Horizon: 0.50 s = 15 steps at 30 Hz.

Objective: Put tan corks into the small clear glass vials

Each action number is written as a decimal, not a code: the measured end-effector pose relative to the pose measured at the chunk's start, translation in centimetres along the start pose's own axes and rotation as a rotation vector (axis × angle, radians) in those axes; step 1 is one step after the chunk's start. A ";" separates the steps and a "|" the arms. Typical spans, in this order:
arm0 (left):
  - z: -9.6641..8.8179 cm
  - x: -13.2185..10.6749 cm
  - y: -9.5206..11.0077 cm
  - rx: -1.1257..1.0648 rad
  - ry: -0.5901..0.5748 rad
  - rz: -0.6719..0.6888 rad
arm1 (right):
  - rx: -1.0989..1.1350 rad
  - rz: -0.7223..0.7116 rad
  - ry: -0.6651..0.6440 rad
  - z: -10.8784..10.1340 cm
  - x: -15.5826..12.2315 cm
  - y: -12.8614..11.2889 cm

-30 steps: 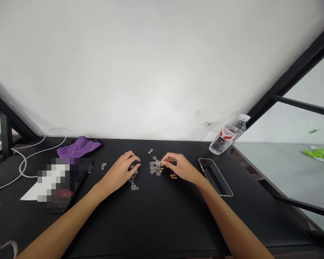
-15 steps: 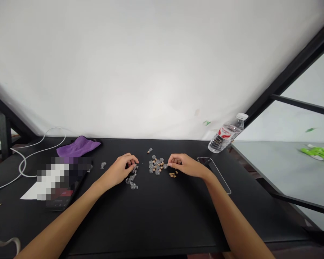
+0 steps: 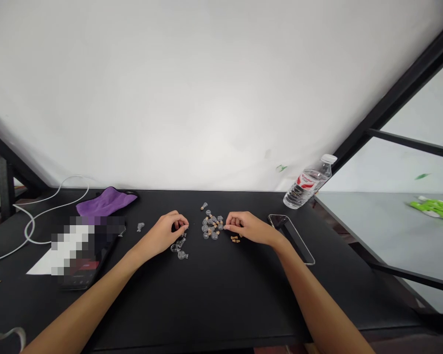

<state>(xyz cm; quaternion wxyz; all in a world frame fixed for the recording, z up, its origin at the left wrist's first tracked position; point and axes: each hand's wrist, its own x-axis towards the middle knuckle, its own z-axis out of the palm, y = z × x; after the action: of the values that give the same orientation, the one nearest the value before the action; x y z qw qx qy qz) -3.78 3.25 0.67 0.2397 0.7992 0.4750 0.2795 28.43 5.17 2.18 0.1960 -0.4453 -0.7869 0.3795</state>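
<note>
A heap of tiny clear glass bottles with cork stoppers (image 3: 211,227) lies on the black table (image 3: 221,295). My left hand (image 3: 166,232) rests curled just left of the heap, fingertips pinched on something small I cannot make out; a few loose bottles (image 3: 179,249) lie under it. My right hand (image 3: 245,227) is curled right of the heap, fingertips pinched near a small bottle, with loose corks (image 3: 235,239) beside it. One single bottle (image 3: 204,206) lies farther back.
A phone (image 3: 291,238) lies right of my right hand, a water bottle (image 3: 307,183) on its side behind it. At left are a purple cloth (image 3: 106,200), a dark tablet with paper (image 3: 81,255), a white cable (image 3: 37,216) and a stray bottle (image 3: 141,226).
My right hand drew back from the heap to the right with its fingers pinched. My left hand curled tighter and stayed in place.
</note>
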 end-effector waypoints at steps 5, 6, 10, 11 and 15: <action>0.6 -0.1 0.5 -0.015 0.012 0.020 | 0.007 0.014 -0.011 -1.1 -0.4 -0.2; 0.7 -0.1 0.7 -0.025 0.014 0.029 | 0.005 0.020 -0.024 -1.3 -0.6 -0.4; 1.1 -0.4 1.2 -0.019 0.004 0.049 | 0.001 0.046 -0.114 -2.3 -1.1 -0.7; 1.1 -0.5 1.3 -0.008 -0.001 0.055 | -0.003 0.051 -0.134 -2.4 -1.2 -0.8; 1.0 -0.9 1.7 0.027 -0.027 0.063 | -0.042 0.059 -0.182 -2.4 -1.3 -0.6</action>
<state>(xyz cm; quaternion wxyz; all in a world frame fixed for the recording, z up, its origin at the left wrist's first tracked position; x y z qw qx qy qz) -2.38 1.57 0.79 0.2264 0.8208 0.4499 0.2695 30.30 4.92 4.16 0.1029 -0.4362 -0.7958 0.4073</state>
